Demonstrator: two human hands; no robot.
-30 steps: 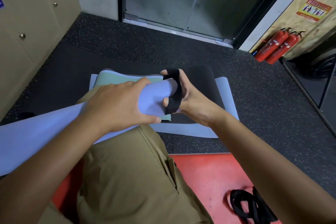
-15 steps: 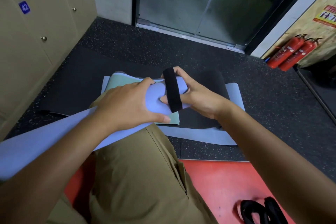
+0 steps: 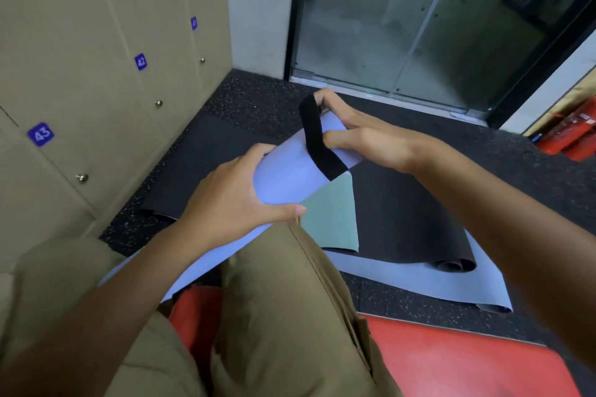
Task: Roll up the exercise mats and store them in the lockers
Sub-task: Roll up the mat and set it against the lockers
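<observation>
Rolled lavender foam exercise mat (image 3: 283, 177): lies across the person's khaki-trousered knee (image 3: 290, 300), gripped by left hand (image 3: 232, 200). Black fabric strap (image 3: 317, 138): looped over the roll's end, pinched by right hand (image 3: 364, 138). Beige numbered lockers (image 3: 96, 74): along the floor's left edge.

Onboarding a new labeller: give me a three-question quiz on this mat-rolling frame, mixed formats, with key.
1. True or false: the left hand grips the rolled lilac mat.
2. Multiple choice: the black strap at the roll's far end is pinched by A) the left hand, B) the right hand, C) neither.
3. Fill in: the nearest locker label reads ___.

Key: 1 true; 2 B; 3 43.
</observation>
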